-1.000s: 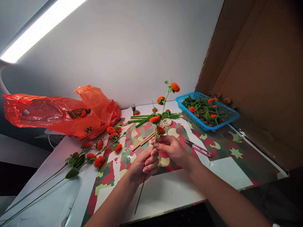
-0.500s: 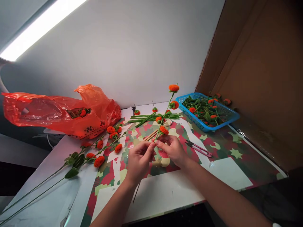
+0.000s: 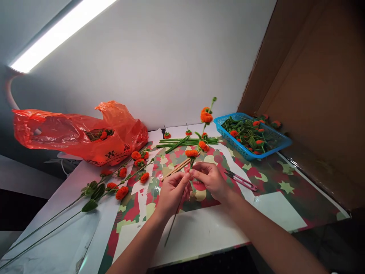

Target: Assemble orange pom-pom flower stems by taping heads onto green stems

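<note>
An artificial flower stem with several fuzzy orange blooms stands upright, pinched between my two hands over the table. My left hand closes its thumb and fingers on the lower stem, and the thin bare end slants down below it. Touching it from the right, my right hand pinches the stem just under the lowest orange bloom. The fingertips of both hands meet, so the exact spot they hold is hidden. Behind them lie wooden sticks and a bundle of green fuzzy stems.
Pink-handled thread snips lie right of my hands. A blue basket of leaves and blooms stands at the back right. On the left are a red plastic bag and two flower stems with leaves. A lamp hangs above.
The held flower stem has turned, so its blooms face differently and its green tip shows at the top. My hands stay together on it, and the view has shifted slightly.
</note>
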A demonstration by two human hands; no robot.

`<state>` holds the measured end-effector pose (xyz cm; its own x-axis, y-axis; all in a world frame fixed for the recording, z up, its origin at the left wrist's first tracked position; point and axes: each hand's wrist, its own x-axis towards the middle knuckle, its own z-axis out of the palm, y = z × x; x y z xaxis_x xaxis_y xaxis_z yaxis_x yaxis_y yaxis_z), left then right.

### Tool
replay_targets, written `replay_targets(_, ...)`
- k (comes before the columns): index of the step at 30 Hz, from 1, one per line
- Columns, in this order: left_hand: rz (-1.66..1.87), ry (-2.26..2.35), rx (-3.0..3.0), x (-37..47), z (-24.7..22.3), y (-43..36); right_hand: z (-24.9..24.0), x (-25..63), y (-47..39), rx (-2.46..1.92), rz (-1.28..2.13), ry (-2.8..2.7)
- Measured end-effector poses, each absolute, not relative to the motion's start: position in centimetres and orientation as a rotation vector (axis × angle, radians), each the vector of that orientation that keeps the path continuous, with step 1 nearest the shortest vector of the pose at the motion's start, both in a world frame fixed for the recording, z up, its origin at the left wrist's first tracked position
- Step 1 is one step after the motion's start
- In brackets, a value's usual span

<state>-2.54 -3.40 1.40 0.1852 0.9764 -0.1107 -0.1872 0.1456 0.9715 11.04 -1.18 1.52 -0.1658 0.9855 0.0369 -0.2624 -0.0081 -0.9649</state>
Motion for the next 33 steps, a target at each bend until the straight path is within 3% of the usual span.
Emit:
replay_targets(4, 1.106, 0.976, 1.038, -2.6, 1.7, -3.5, 1.5, 11.0, -1.1, -0.923, 1.412, -1.129)
replay_targets(11, 0.878, 0.422, 0.596, -3.1, 0.8, -3.5, 1.3, 10.8, -1.4, -0.641, 1.663, -1.166)
replay_targets(25, 0.883, 0.318, 0.543, -2.6, 0.5, -3.9, 1.2, 10.6, -1.6, -0.618, 1.786, -1.05)
replay_targets(33, 1.179, 0.954, 1.016, -1.4, 0.8, -4.1, 1.2, 10.4, -1.3, -0.828, 1.493, -1.014)
